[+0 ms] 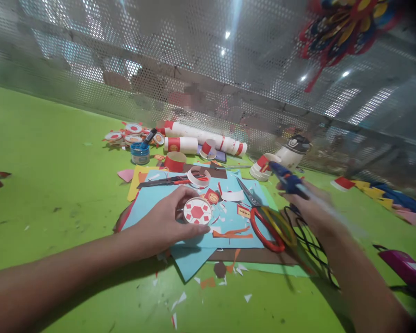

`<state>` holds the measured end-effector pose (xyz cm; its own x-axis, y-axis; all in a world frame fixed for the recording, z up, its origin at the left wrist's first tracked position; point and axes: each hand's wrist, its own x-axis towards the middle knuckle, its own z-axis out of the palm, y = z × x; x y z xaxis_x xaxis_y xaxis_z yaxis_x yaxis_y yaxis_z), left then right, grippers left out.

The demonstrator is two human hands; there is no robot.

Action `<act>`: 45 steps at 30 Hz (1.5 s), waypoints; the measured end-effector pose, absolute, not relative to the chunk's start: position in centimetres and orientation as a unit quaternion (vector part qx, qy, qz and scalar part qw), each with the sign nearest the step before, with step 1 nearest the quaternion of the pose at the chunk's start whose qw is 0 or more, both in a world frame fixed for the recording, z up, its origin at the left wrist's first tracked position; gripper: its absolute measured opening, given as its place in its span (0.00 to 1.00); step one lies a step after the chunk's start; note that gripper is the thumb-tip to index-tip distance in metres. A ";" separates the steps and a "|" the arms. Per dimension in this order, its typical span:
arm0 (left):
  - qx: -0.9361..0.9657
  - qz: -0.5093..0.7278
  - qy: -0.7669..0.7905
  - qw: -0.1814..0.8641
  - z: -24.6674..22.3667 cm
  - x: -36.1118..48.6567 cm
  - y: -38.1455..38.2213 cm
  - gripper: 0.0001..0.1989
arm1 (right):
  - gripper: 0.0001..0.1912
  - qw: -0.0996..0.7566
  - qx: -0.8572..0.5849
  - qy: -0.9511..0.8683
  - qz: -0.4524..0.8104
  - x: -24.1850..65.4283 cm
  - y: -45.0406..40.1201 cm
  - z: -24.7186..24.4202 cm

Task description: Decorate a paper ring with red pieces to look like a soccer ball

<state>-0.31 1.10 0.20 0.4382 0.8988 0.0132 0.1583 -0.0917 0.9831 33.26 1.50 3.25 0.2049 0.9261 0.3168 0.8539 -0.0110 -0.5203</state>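
Observation:
My left hand [168,219] is wrapped around a round paper cup piece [198,212]. Its white face, turned towards me, carries a red hexagon and small red shapes around it. On the right, my right hand [314,206] grips a blue glue gun [291,179], its nozzle pointing left near a white cup with a red band [263,167]. A black cord [310,243] hangs below that hand. Between the hands, scissors with red and yellow handles [268,226] lie over light blue paper [194,238]. Orange paper strips [232,233] and a white paper ring [198,177] are on the sheet.
Behind the paper lie long white rolls with red bands [204,136], a blue jar [140,153] and decorated discs [133,134]. A perforated metal screen [152,69] borders the green table [62,194]. A magenta device [405,266] lies at right; a colourful ornament [353,27] hangs above.

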 end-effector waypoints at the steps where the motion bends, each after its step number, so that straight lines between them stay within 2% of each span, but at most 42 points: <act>1: 0.661 0.344 0.406 0.530 0.2 -0.3 1.1 0.27 | 0.21 0.336 -0.696 -0.629 0.082 32.8 0.8 3.6; 3: 0.675 0.339 0.416 0.507 0.0 -0.3 0.9 0.27 | 0.23 0.374 -0.657 -0.641 0.128 31.4 -0.8 4.1; 4: 0.682 0.334 0.424 0.493 0.0 -0.3 0.9 0.27 | 0.22 0.413 -0.614 -0.644 0.194 30.5 -1.7 4.2; 5: 0.690 0.327 0.434 0.479 -0.1 -0.3 0.8 0.27 | 0.21 0.414 -0.584 -0.652 0.249 29.6 -2.5 4.3; 7: 0.700 0.317 0.450 0.455 -0.2 -0.2 0.7 0.26 | 0.18 0.377 -0.569 -0.667 0.301 27.8 -4.0 4.3; 11: 0.708 0.307 0.456 0.442 -0.2 -0.1 0.5 0.25 | 0.23 0.307 -0.559 -0.671 0.378 25.0 -5.4 4.0; 14: 0.717 0.295 0.464 0.428 0.0 0.0 0.2 0.23 | 0.23 0.267 -0.544 -0.679 0.415 24.0 -5.3 4.0; 19: 0.721 0.321 0.467 0.399 -0.1 0.0 -0.1 0.21 | 0.24 0.267 -0.512 -0.656 0.485 23.2 -5.2 4.0; 26: 0.729 0.303 0.482 0.379 0.0 0.0 -0.1 0.22 | 0.18 0.240 -0.527 -0.681 0.449 24.4 -5.3 2.6; 34: 0.748 0.269 0.488 0.361 0.0 0.0 -0.1 0.24 | 0.18 0.252 -0.556 -0.689 0.390 24.8 -5.2 2.3; 39: 0.753 0.259 0.489 0.356 0.4 0.1 -0.3 0.21 | 0.19 0.270 -0.545 -0.675 0.417 24.3 -5.4 2.8; 45: 0.752 0.252 0.494 0.357 0.8 0.1 -0.4 0.21 | 0.22 0.218 -0.534 -0.651 0.492 23.5 -5.5 4.0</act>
<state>0.10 -0.43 0.85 0.3852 0.9225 0.0260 0.5628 -0.2571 0.7856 23.51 -5.53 4.02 -0.3338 0.9110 -0.2423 0.4816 -0.0561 -0.8746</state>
